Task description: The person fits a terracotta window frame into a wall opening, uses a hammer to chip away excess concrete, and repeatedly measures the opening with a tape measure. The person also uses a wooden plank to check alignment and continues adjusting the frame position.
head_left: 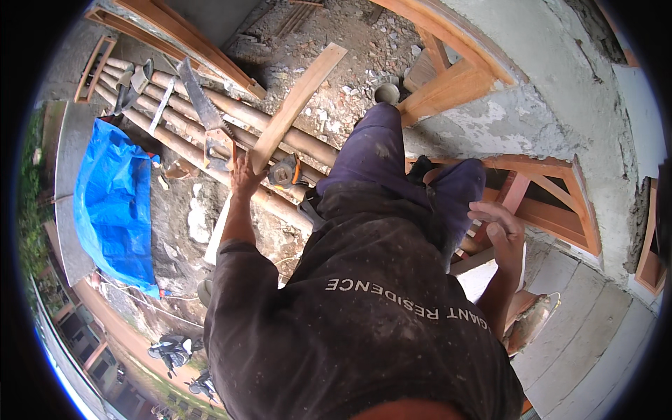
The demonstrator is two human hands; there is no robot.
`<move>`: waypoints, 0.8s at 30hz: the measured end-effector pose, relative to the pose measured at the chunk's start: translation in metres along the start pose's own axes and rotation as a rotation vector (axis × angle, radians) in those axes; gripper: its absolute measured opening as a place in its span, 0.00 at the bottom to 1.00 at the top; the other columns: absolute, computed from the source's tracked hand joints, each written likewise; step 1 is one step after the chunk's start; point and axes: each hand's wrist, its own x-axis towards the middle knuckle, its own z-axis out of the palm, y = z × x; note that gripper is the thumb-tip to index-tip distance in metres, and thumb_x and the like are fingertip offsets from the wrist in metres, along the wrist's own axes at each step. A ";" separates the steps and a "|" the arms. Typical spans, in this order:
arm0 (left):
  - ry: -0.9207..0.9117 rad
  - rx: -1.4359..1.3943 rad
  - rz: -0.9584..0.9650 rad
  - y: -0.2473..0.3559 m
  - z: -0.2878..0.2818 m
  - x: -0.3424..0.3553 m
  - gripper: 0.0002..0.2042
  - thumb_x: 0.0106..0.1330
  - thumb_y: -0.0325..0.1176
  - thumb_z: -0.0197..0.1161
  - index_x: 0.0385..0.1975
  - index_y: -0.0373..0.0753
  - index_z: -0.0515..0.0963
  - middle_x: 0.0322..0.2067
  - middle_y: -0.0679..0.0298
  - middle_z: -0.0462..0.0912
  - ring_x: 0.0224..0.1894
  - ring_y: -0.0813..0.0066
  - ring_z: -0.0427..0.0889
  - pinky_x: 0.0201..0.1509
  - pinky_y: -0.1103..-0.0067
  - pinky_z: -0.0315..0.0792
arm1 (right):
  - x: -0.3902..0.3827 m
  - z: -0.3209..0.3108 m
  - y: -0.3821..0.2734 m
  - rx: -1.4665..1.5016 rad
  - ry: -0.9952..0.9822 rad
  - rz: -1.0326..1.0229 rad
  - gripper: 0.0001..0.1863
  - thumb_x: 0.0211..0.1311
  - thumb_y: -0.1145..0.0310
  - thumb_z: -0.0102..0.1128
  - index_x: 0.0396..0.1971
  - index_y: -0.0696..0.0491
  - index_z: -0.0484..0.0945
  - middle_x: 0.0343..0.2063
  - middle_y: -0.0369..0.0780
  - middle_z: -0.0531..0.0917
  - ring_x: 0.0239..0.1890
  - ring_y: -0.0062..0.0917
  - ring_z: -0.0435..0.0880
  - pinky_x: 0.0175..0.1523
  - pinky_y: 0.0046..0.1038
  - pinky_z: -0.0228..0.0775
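Left hand (245, 175): palm side pressed against the near end of the wooden plank (297, 105); whether the fingers close on it cannot be told. Right hand (498, 225): what lies beneath it is hidden. Handsaw (204, 112): handle partly covered by the plank end. Tape measure (283, 171), at 3 o'clock of the left hand: partly masked by the trouser leg (371, 150). Motorcycles (175, 350) at 7 o'clock: too small to make out.

Left hand (245, 175) grips wooden plank (297, 105) over poles (210, 126).
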 end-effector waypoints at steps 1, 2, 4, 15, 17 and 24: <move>0.022 0.009 0.031 -0.006 0.006 0.002 0.45 0.50 0.48 0.69 0.67 0.42 0.54 0.62 0.52 0.62 0.65 0.54 0.59 0.65 0.62 0.58 | -0.001 0.001 0.003 0.012 0.018 0.006 0.16 0.59 0.71 0.56 0.47 0.62 0.76 0.43 0.46 0.80 0.46 0.31 0.81 0.53 0.31 0.70; 0.044 0.017 0.066 -0.022 0.017 0.004 0.45 0.49 0.49 0.70 0.67 0.43 0.54 0.63 0.53 0.62 0.65 0.55 0.59 0.65 0.61 0.58 | -0.002 0.005 0.009 0.022 -0.012 0.025 0.16 0.59 0.72 0.56 0.47 0.61 0.76 0.43 0.45 0.81 0.46 0.30 0.81 0.53 0.30 0.71; 0.070 -0.017 0.150 -0.026 0.018 0.016 0.44 0.50 0.47 0.69 0.66 0.41 0.54 0.63 0.52 0.61 0.65 0.54 0.60 0.64 0.59 0.58 | -0.002 0.004 0.016 0.011 0.005 0.038 0.16 0.58 0.74 0.56 0.47 0.60 0.77 0.43 0.43 0.81 0.46 0.28 0.81 0.52 0.29 0.71; -0.119 0.220 0.307 0.101 0.005 -0.029 0.50 0.46 0.59 0.66 0.67 0.39 0.51 0.63 0.49 0.59 0.64 0.50 0.60 0.64 0.54 0.55 | 0.001 -0.001 0.024 -0.057 0.041 0.057 0.20 0.63 0.57 0.58 0.46 0.57 0.78 0.40 0.40 0.84 0.43 0.23 0.81 0.49 0.26 0.72; -0.191 0.204 0.302 0.093 0.013 -0.008 0.50 0.45 0.54 0.67 0.67 0.39 0.51 0.60 0.50 0.62 0.63 0.51 0.61 0.61 0.54 0.59 | -0.006 -0.002 0.032 -0.037 0.057 0.081 0.21 0.63 0.55 0.57 0.47 0.57 0.78 0.41 0.41 0.83 0.45 0.23 0.80 0.52 0.25 0.70; 0.011 -0.523 0.274 0.121 -0.036 -0.018 0.45 0.48 0.43 0.71 0.62 0.25 0.56 0.56 0.39 0.66 0.58 0.47 0.68 0.60 0.63 0.65 | -0.015 -0.001 0.063 0.051 0.098 0.097 0.24 0.65 0.55 0.55 0.49 0.61 0.76 0.45 0.42 0.82 0.49 0.25 0.79 0.56 0.26 0.66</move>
